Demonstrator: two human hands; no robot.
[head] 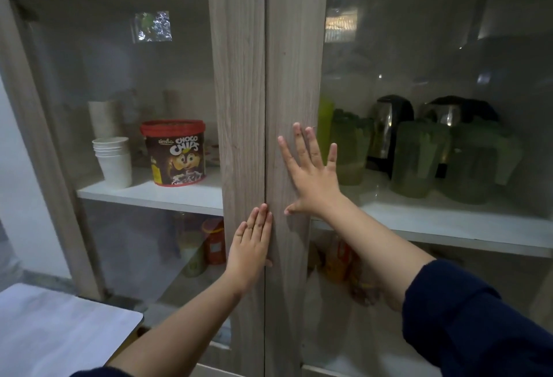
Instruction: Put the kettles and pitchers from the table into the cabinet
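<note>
The wooden cabinet (239, 77) has both glass doors shut, meeting at the middle seam. My left hand (253, 245) lies flat on the left door's frame, fingers together. My right hand (311, 176) presses flat on the right door's frame, fingers spread. Behind the right glass, on the white shelf (449, 221), stand two steel kettles with black tops (389, 128) (449, 113) at the back. In front of them are three green translucent pitchers (350, 149) (416, 158) (475, 164). Neither hand holds anything.
Behind the left glass stand stacked white paper cups (115, 161) and a red-lidded Choco Chips tub (175, 152). Jars and bottles (214, 242) sit on the lower shelf. A white table corner (59, 326) is at the lower left, close to the cabinet.
</note>
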